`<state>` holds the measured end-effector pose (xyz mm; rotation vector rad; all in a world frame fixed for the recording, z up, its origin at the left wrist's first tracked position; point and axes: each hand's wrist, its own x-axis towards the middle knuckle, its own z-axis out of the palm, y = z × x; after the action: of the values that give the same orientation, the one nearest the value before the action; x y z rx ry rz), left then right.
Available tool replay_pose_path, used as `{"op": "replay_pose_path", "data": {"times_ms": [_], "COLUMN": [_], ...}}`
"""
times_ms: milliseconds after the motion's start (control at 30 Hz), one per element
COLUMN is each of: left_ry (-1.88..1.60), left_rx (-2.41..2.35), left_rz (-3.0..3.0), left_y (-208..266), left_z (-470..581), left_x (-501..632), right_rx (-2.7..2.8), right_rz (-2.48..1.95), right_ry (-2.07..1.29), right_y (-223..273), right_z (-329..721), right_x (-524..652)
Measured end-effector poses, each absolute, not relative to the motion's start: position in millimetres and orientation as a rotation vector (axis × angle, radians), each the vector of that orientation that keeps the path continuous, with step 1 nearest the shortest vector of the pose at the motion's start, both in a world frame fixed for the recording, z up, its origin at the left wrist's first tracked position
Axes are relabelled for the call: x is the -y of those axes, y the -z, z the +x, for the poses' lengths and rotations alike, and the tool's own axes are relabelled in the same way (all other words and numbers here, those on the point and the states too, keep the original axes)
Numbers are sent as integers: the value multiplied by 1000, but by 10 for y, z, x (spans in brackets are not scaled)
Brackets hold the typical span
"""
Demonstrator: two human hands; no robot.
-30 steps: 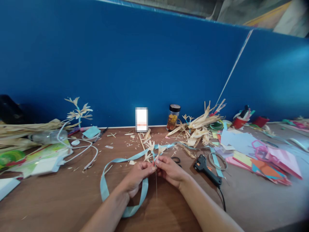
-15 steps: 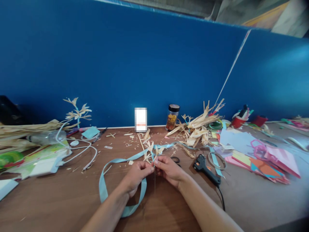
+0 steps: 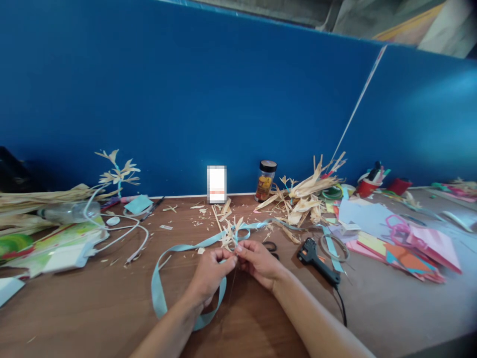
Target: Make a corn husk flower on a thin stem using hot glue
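A small corn-husk flower (image 3: 231,236) with pale pointed petals stands up between my hands in the middle of the table. My right hand (image 3: 257,259) is closed in a pinch at the flower's base, where light-blue ribbon shows. Thumb and forefinger of my left hand (image 3: 216,271) press together just below, on the ribbon by the stem; the exact grip is hidden by the fingers. A thin wire stem hangs beneath them. The light-blue ribbon (image 3: 159,293) loops on the table around my left wrist and runs off to the right behind the flower.
Right of my hands lie a black glue gun (image 3: 316,261) and black-handled scissors (image 3: 271,246). A jar (image 3: 265,181) and a heap of corn husks (image 3: 313,194) stand near the blue partition (image 3: 223,99). Leftward are white cables (image 3: 137,231), a plastic bottle (image 3: 70,213) and a finished-looking husk spray (image 3: 118,174).
The flower has turned between my fingers, its petals now closer together. The wire stem has swung from upright to slightly slanted. My hands stay in nearly the same place.
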<state>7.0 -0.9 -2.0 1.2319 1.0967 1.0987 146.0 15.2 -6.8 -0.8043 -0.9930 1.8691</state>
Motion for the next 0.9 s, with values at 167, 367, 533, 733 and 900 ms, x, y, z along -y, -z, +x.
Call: {"op": "replay_pose_path", "data": {"times_ms": [167, 367, 533, 733, 900], "left_ry": [-1153, -1218, -1257, -1236, -1144], "left_rx": [-1190, -1276, -1160, -978, -974], "left_rz": [1312, 1363, 1170, 961, 906], "left_y": [13, 13, 112, 94, 48], "left_z": [114, 137, 162, 177, 184], "left_x": [38, 75, 62, 45, 64], "right_rx": [931, 963, 958, 884, 836], "right_rz": [-873, -897, -884, -777, -740], "right_ry": [-1730, -1625, -1643, -1804, -1809], "right_y": [71, 80, 48, 21, 30], "right_z": [1399, 1342, 1340, 1372, 1392], "right_x": [-139, -132, -120, -117, -140]}}
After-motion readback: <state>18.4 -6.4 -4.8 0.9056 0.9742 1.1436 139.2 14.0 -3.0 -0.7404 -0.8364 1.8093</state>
